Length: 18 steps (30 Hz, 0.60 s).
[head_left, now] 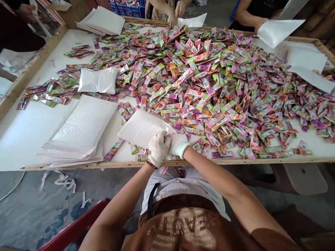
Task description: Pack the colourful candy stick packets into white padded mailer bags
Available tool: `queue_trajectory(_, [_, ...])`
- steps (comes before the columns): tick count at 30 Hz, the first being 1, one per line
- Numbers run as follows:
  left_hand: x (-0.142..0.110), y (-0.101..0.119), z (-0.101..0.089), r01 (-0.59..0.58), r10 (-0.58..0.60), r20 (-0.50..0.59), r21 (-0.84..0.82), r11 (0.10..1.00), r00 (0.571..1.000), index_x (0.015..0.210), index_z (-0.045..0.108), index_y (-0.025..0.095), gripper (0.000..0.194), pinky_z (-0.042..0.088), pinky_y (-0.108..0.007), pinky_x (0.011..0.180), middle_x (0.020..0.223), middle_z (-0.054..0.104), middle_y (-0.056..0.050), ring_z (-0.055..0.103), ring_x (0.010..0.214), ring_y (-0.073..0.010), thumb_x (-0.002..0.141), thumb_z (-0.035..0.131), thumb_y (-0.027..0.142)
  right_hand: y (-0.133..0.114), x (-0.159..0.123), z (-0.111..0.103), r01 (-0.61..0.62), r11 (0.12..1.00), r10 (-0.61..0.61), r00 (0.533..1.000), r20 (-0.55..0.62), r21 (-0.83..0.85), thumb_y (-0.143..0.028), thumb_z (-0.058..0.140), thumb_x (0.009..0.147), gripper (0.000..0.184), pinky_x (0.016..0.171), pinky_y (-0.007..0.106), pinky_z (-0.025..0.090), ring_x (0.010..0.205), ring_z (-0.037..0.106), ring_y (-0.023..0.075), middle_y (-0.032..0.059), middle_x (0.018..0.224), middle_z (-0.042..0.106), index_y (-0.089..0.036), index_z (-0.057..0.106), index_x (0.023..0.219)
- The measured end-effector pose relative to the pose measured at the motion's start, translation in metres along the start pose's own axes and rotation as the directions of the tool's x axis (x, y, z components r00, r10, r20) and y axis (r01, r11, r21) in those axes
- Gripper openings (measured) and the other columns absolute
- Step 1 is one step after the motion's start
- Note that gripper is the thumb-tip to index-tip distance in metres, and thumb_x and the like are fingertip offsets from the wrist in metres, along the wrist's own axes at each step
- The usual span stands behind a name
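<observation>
A white padded mailer [142,128] lies tilted above the table's near edge, with both my gloved hands at its right end. My left hand [158,146] is closed, its fingers pinching the mailer's edge. Beside it, my right hand [178,142] is closed at the same end, touching the left; the exact grip of its fingers is partly hidden. Small colourful stick sachets [204,94] are heaped just beyond my hands, and a few lie under the mailer.
A stack of flat white mailers [81,125] lies to the left, with a filled mailer [98,80] behind it. A wooden rim [125,166] edges the table. Across the heap, co-workers' hands [260,25] handle other mailers. A red chair [75,223] stands below left.
</observation>
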<state>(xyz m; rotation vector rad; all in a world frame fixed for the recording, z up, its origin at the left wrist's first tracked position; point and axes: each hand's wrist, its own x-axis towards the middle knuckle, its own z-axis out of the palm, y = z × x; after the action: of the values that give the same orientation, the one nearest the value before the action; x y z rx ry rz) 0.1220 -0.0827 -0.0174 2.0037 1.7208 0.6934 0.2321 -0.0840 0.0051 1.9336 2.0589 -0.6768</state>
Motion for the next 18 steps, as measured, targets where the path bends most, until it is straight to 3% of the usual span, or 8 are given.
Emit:
queue_trajectory(3, [0.002, -0.01, 0.008, -0.032, 0.032, 0.01, 0.062, 0.998, 0.999, 0.098, 0.066, 0.019, 0.019, 0.04, -0.032, 0.07, 0.092, 0.071, -0.01, 0.064, 0.084, -0.0239, 0.091, 0.051, 0.028, 0.013, -0.012, 0.012, 0.15, 0.988, -0.143, 0.967, -0.211, 0.019, -0.039, 0.067, 0.077, 0.068, 0.092, 0.047, 0.049, 0.109, 0.063, 0.0344, 0.0197, 0.129, 0.061, -0.012, 0.05, 0.137])
queue_trajectory(6, [0.003, -0.015, 0.007, -0.062, 0.062, 0.006, 0.033, 0.997, 0.998, 0.103, 0.065, 0.019, 0.02, 0.042, -0.031, 0.073, 0.091, 0.071, -0.009, 0.065, 0.086, -0.0237, 0.092, 0.051, 0.028, 0.02, -0.021, 0.027, 0.247, 0.969, -0.226, 0.911, -0.345, 0.018, -0.04, 0.059, 0.087, 0.067, 0.097, 0.043, 0.048, 0.116, 0.058, 0.0311, 0.0195, 0.139, 0.054, -0.011, 0.043, 0.145])
queue_trajectory(9, [-0.005, -0.014, 0.001, -0.104, 0.103, 0.019, 0.067, 0.992, 0.994, 0.101, 0.068, 0.02, 0.02, 0.04, -0.031, 0.07, 0.092, 0.072, -0.008, 0.065, 0.082, -0.0227, 0.093, 0.052, 0.029, 0.013, -0.014, 0.029, 0.128, 0.991, -0.133, 0.949, -0.285, -0.038, -0.037, 0.051, 0.093, 0.047, 0.088, 0.046, 0.051, 0.105, 0.063, 0.0326, 0.0199, 0.127, 0.061, -0.013, 0.056, 0.133])
queue_trajectory(12, [-0.013, -0.01, -0.005, -0.16, 0.154, 0.06, 0.116, 0.98, 0.986, 0.1, 0.072, 0.021, 0.024, 0.035, -0.032, 0.063, 0.094, 0.072, -0.009, 0.063, 0.075, -0.0202, 0.094, 0.051, 0.031, 0.005, 0.004, 0.02, 0.054, 0.998, -0.06, 0.983, -0.176, -0.038, -0.03, 0.054, 0.09, 0.03, 0.082, 0.045, 0.053, 0.099, 0.067, 0.0344, 0.0195, 0.112, 0.067, -0.013, 0.067, 0.111])
queue_trajectory(14, [-0.013, -0.007, -0.009, -0.172, 0.167, 0.08, 0.064, 0.983, 0.983, 0.1, 0.074, 0.021, 0.027, 0.034, -0.031, 0.061, 0.094, 0.072, -0.008, 0.061, 0.072, -0.0182, 0.094, 0.05, 0.032, 0.008, 0.013, 0.011, 0.065, 0.996, -0.056, 0.989, -0.14, 0.063, -0.029, 0.058, 0.088, 0.027, 0.084, 0.043, 0.054, 0.101, 0.068, 0.0342, 0.0191, 0.109, 0.07, -0.013, 0.07, 0.106])
queue_trajectory(16, [-0.006, -0.004, -0.016, -0.149, 0.157, 0.118, -0.078, 0.986, 0.981, 0.09, 0.075, 0.02, 0.027, 0.034, -0.029, 0.06, 0.086, 0.069, -0.006, 0.058, 0.069, -0.0161, 0.093, 0.051, 0.032, 0.02, 0.013, 0.003, 0.149, 0.943, -0.117, 0.986, -0.121, 0.298, -0.033, 0.062, 0.088, 0.031, 0.09, 0.039, 0.053, 0.105, 0.068, 0.0308, 0.0167, 0.111, 0.072, -0.013, 0.07, 0.11])
queue_trajectory(18, [0.006, 0.001, -0.027, -0.031, 0.084, 0.169, -0.295, 0.955, 0.982, 0.078, 0.071, 0.017, 0.028, 0.034, -0.027, 0.058, 0.07, 0.062, -0.002, 0.052, 0.062, -0.0138, 0.09, 0.052, 0.033, 0.04, 0.004, -0.004, 0.296, 0.754, -0.238, 0.955, -0.176, 0.586, -0.04, 0.063, 0.09, 0.04, 0.099, 0.036, 0.051, 0.114, 0.066, 0.0262, 0.013, 0.121, 0.072, -0.015, 0.069, 0.12])
